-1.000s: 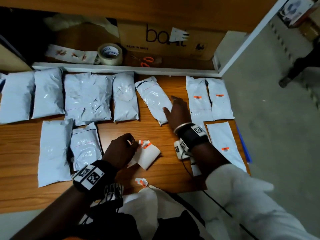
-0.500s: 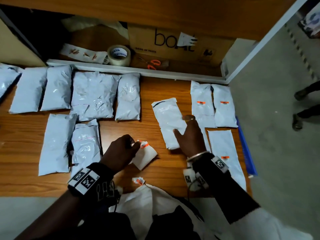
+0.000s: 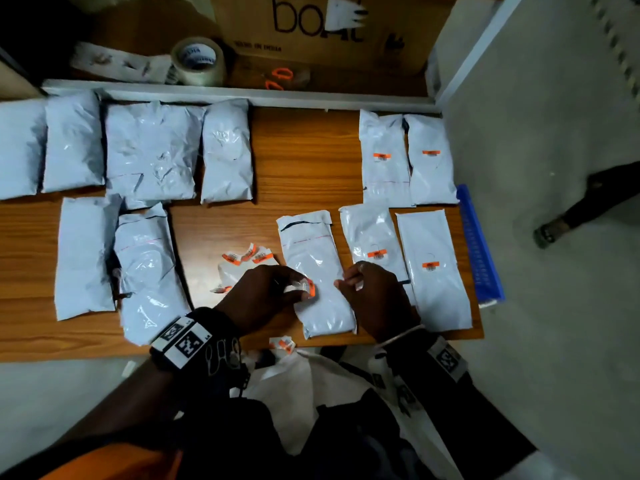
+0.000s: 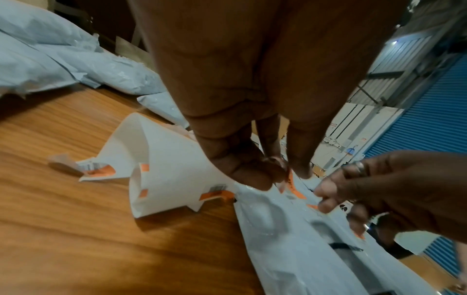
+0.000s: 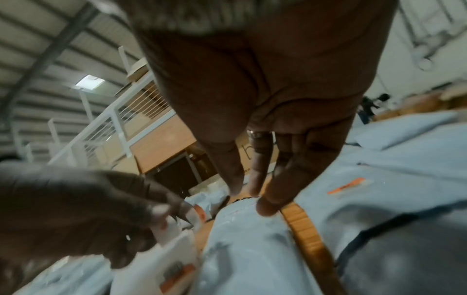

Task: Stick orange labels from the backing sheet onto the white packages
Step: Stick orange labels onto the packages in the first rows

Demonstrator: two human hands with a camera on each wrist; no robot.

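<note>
An orange label (image 3: 310,287) is pinched in the left hand (image 3: 263,296) grip over the unlabelled white package (image 3: 317,271) on the wooden surface (image 3: 304,161), the right hand (image 3: 375,296) hovering beside it with loosely curled, empty fingers, and the backing sheet (image 3: 239,268) lying left of that package.

A wooden desk (image 3: 304,150) stands on a grey floor (image 3: 554,306), with a cardboard box (image 3: 322,32) behind it and blue shutters (image 4: 429,119) beyond.

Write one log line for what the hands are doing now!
left hand: pinches orange label | right hand: open, over unlabelled package | stuck: not yet
</note>
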